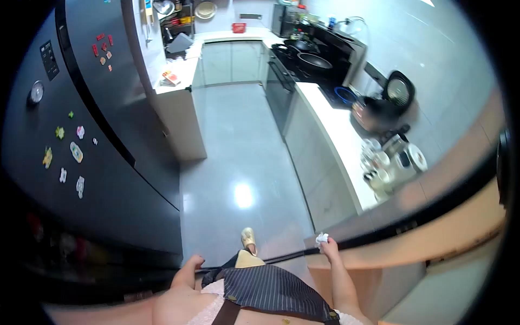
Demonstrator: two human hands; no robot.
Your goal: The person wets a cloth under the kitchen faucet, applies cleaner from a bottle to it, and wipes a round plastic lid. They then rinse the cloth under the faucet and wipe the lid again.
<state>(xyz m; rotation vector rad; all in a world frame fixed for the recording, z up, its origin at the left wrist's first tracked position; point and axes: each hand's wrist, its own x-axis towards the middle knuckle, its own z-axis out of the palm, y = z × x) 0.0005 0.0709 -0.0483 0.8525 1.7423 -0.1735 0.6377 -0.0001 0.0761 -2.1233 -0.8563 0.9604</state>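
Note:
In the head view, my right hand (329, 248) is closed around a crumpled white tissue (322, 239), held out at the right of my body near the dark door frame. My left hand (196, 262) hangs at the left of my body, beside the dark fridge, its fingers curled; whether anything small is inside them is hidden. A dark striped apron (273, 287) covers my front between the two hands. One light shoe (248, 238) shows on the floor ahead.
A tall dark fridge (116, 103) with magnets stands at the left. On the right, a white counter (330, 135) bears a kettle, cups and a stove with a pan (314, 62). The grey floor (233, 146) runs between. A red basket (239, 27) sits at the back.

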